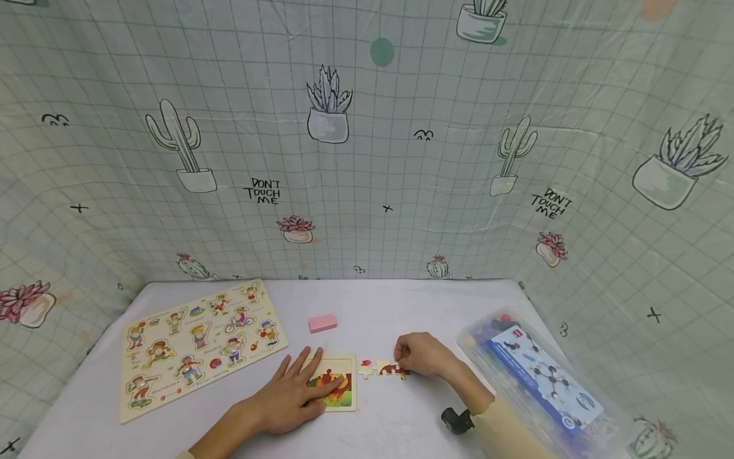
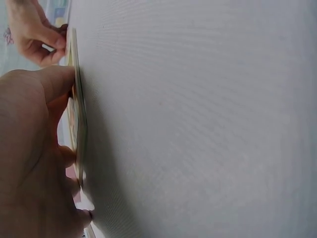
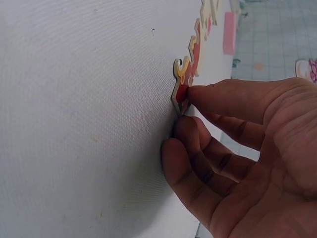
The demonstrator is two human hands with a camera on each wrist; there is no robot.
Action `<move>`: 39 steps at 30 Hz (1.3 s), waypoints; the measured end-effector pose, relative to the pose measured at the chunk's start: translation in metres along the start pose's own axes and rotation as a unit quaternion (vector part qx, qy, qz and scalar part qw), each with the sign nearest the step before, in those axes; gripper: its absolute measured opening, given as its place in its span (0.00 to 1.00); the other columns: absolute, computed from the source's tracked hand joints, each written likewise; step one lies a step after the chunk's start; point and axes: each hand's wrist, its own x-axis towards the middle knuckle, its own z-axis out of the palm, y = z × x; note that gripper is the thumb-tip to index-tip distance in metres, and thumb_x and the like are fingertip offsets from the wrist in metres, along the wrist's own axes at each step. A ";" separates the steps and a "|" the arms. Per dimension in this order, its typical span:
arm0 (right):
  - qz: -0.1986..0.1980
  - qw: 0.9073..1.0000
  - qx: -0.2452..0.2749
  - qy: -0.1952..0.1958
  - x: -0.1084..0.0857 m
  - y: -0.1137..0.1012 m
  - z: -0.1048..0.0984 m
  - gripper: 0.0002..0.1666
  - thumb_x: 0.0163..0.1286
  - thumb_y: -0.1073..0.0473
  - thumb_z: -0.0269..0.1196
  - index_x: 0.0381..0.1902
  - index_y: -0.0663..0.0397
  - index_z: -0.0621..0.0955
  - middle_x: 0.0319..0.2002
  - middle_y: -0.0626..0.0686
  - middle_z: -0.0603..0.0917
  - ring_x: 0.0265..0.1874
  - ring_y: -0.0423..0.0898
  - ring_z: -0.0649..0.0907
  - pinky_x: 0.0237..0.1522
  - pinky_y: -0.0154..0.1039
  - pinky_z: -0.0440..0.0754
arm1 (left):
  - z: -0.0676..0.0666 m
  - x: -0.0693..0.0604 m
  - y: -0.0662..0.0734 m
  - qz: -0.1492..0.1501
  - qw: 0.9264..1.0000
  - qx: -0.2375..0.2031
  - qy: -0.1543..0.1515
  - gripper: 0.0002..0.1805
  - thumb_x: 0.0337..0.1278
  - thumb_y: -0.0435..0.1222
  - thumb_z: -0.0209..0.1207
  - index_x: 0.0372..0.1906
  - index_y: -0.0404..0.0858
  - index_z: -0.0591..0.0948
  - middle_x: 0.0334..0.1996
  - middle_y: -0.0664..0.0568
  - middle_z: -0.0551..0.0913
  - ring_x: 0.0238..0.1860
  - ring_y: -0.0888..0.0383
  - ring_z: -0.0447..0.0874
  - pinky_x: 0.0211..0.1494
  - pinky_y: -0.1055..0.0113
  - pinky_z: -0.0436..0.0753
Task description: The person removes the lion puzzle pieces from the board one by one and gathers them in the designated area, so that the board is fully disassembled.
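Note:
My left hand [image 1: 289,395] lies with spread fingers over a small wooden jigsaw puzzle [image 1: 353,390], which shows a yellow bear in red. Part of the picture is hidden beneath that hand. In the left wrist view, the puzzle's thin edge [image 2: 82,124] shows under the fingertips. To the right of the frame, several loose pieces [image 1: 366,368] form a short row on the white cloth. At the row's right end, my right hand [image 1: 423,354] pinches a red and yellow puzzle piece [image 3: 181,88] between thumb and finger, low over the table.
A wooden board with sports figures [image 1: 197,354] lies at the left. Behind the puzzle is a pink block [image 1: 323,323]. A clear plastic box with a blue label [image 1: 545,376] stands at the right, near a black object [image 1: 455,421]. A patterned curtain [image 1: 367,159] hangs behind the table.

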 end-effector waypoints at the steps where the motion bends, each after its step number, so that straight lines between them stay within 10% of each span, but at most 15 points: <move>1: 0.000 1.000 0.000 0.000 0.000 0.000 0.000 0.06 0.61 0.67 0.67 0.29 0.52 0.81 0.23 0.43 0.78 0.23 0.41 0.74 0.27 0.38 0.71 | 0.001 0.000 0.000 -0.002 1.000 0.002 0.002 0.26 0.75 0.55 0.46 0.74 0.67 0.66 0.81 0.38 0.43 0.80 0.35 0.34 0.74 0.31 0.39; 39: -0.003 1.000 0.014 0.013 0.015 -0.019 -0.004 0.06 0.66 0.65 0.63 0.32 0.49 0.81 0.24 0.45 0.75 0.23 0.41 0.73 0.26 0.35 0.71 | -0.005 -0.013 0.003 -0.014 0.995 0.094 0.027 0.27 0.73 0.58 0.47 0.73 0.63 0.69 0.79 0.41 0.55 0.79 0.39 0.49 0.74 0.34 0.52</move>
